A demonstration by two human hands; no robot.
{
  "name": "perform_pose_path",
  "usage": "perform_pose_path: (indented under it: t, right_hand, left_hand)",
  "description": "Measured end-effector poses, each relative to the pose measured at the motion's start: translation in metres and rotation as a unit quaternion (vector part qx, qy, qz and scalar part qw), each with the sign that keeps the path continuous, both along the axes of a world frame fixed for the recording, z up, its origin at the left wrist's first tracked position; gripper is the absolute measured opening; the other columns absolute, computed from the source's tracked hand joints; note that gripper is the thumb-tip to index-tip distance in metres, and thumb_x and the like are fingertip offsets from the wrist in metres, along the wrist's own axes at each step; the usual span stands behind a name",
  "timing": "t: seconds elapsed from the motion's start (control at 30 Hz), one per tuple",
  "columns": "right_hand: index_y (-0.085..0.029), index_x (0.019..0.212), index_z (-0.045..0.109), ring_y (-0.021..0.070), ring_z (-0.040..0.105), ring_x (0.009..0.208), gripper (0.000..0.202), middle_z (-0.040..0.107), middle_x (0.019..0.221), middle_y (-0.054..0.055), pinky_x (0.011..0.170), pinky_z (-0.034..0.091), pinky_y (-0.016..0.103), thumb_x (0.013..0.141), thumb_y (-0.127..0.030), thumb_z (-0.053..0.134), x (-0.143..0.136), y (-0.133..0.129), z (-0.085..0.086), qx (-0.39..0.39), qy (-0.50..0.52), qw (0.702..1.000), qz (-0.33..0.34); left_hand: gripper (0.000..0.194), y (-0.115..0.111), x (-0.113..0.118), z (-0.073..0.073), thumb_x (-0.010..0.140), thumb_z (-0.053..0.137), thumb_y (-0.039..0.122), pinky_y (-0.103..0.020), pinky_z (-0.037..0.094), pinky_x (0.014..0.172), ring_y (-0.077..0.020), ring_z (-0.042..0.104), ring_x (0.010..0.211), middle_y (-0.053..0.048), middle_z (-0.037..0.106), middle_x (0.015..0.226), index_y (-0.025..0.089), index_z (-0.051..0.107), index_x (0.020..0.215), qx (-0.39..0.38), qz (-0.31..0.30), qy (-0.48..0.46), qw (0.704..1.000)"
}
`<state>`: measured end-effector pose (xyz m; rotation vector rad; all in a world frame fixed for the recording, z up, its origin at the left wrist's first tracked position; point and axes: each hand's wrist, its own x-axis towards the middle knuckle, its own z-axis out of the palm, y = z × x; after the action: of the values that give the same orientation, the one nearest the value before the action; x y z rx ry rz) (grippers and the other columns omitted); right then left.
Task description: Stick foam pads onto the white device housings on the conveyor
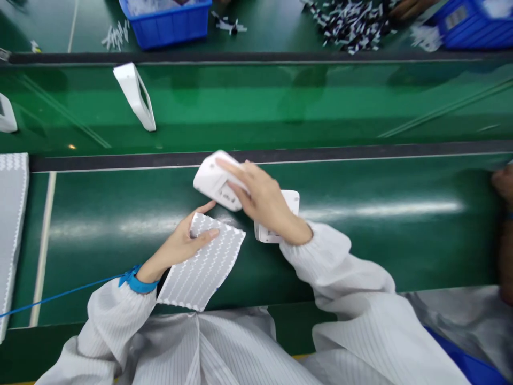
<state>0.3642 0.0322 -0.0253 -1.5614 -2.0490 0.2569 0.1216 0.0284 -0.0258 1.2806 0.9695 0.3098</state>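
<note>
In my right hand [262, 195] is a white plastic device housing [219, 181], tilted, with a small recessed opening on the face toward me. My left hand [188, 238] pinches a grey sheet with white wavy rows [206, 262], perhaps a foam sleeve, thumb on top. The left index fingertip reaches close to the lower edge of the housing; whether it touches I cannot tell. A second white housing [291, 200] lies on the green bench, partly hidden under my right hand and wrist. A blue wrist strap [140, 280] with a cord circles my left wrist.
Beyond the bench edge, a white frame-shaped part [136, 96] stands on the green belt, another [6, 115] at far left. Blue bins [172, 27] and a pile of small black-and-white parts [352, 24] occupy the far table. Grey sheets [12, 224] lie left. A co-worker's arm [505, 235] is right.
</note>
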Motion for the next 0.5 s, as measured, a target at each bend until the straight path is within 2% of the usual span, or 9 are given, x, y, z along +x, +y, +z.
perform_pose_path:
  t: [0.07,0.17,0.23,0.27,0.33,0.4,0.43,0.47,0.5]
  right_hand:
    - [-0.027,0.151,0.055,0.0279,0.070,0.114,0.043,0.067,0.128,0.013,0.101,0.058,0.042,0.109,-0.025,0.049,0.022,0.044,-0.002,0.040,-0.001,0.993,-0.109]
    - [-0.017,0.142,0.064,0.0248,0.072,0.105,0.039,0.065,0.129,0.016,0.095,0.055,0.034,0.105,-0.021,0.057,0.065,0.114,-0.012,0.053,-0.009,0.961,-0.270]
    - [-0.010,0.139,0.066,0.0247,0.072,0.108,0.038,0.065,0.129,0.017,0.098,0.051,0.034,0.106,-0.025,0.055,0.089,0.145,-0.017,0.018,-0.020,0.954,-0.299]
    - [-0.009,0.140,0.065,0.0279,0.071,0.115,0.040,0.064,0.132,0.018,0.102,0.049,0.037,0.106,-0.028,0.056,0.097,0.151,-0.017,0.010,-0.025,0.955,-0.296]
    - [-0.013,0.147,0.060,0.0383,0.059,0.137,0.048,0.058,0.147,0.021,0.114,0.044,0.049,0.103,-0.032,0.064,0.102,0.142,-0.012,0.037,-0.034,0.962,-0.269]
    - [-0.020,0.151,0.057,0.0409,0.044,0.150,0.057,0.050,0.158,0.019,0.120,0.040,0.057,0.098,-0.032,0.074,0.093,0.104,0.002,0.085,-0.025,0.973,-0.213]
    - [-0.022,0.148,0.060,0.0382,0.047,0.149,0.055,0.052,0.157,0.017,0.118,0.045,0.055,0.096,-0.032,0.076,0.084,0.078,0.011,0.093,-0.003,0.981,-0.171]
    - [-0.026,0.135,0.069,0.0328,0.060,0.137,0.040,0.064,0.145,0.012,0.108,0.055,0.048,0.097,-0.035,0.075,0.073,0.048,0.020,0.067,0.036,0.990,-0.119]
    - [-0.029,0.120,0.076,0.0286,0.070,0.119,0.024,0.074,0.128,0.008,0.092,0.062,0.042,0.097,-0.037,0.075,0.062,0.017,0.028,0.004,0.078,0.995,-0.059]
  left_hand:
    - [0.063,0.001,0.006,0.000,0.097,0.070,0.043,-0.034,0.060,0.085,-0.0220,0.074,0.097,-0.009,0.076,0.123,0.022,0.052,0.154,0.050,-0.026,-0.003,0.998]
    - [0.037,0.000,0.018,-0.002,0.097,0.069,0.042,-0.035,0.059,0.090,-0.0241,0.074,0.104,-0.010,0.077,0.121,0.020,0.071,0.127,0.080,-0.043,-0.016,0.996]
    - [0.029,-0.003,0.027,-0.004,0.097,0.069,0.042,-0.035,0.060,0.086,-0.0244,0.076,0.100,-0.008,0.080,0.111,0.020,0.074,0.115,0.067,-0.044,-0.027,0.996]
    - [0.027,-0.005,0.031,-0.005,0.097,0.070,0.041,-0.034,0.060,0.085,-0.0242,0.076,0.098,-0.007,0.081,0.108,0.020,0.075,0.113,0.062,-0.043,-0.031,0.997]
    - [0.024,-0.009,0.036,-0.006,0.097,0.070,0.040,-0.034,0.059,0.088,-0.0238,0.076,0.100,-0.006,0.081,0.108,0.021,0.075,0.111,0.065,-0.037,-0.038,0.996]
    - [0.023,-0.012,0.039,-0.008,0.097,0.071,0.039,-0.034,0.058,0.089,-0.0236,0.075,0.102,-0.006,0.081,0.110,0.021,0.076,0.110,0.070,-0.031,-0.039,0.996]
    - [0.024,-0.013,0.040,-0.009,0.097,0.071,0.039,-0.033,0.058,0.087,-0.0234,0.075,0.100,-0.006,0.081,0.109,0.020,0.076,0.110,0.066,-0.030,-0.035,0.997]
    - [0.025,-0.013,0.040,-0.009,0.097,0.071,0.040,-0.033,0.058,0.084,-0.0230,0.074,0.097,-0.005,0.081,0.106,0.020,0.076,0.111,0.058,-0.033,-0.031,0.997]
    - [0.026,-0.014,0.041,-0.010,0.097,0.071,0.040,-0.032,0.057,0.082,-0.0227,0.074,0.094,-0.005,0.081,0.104,0.020,0.076,0.112,0.051,-0.037,-0.029,0.998]
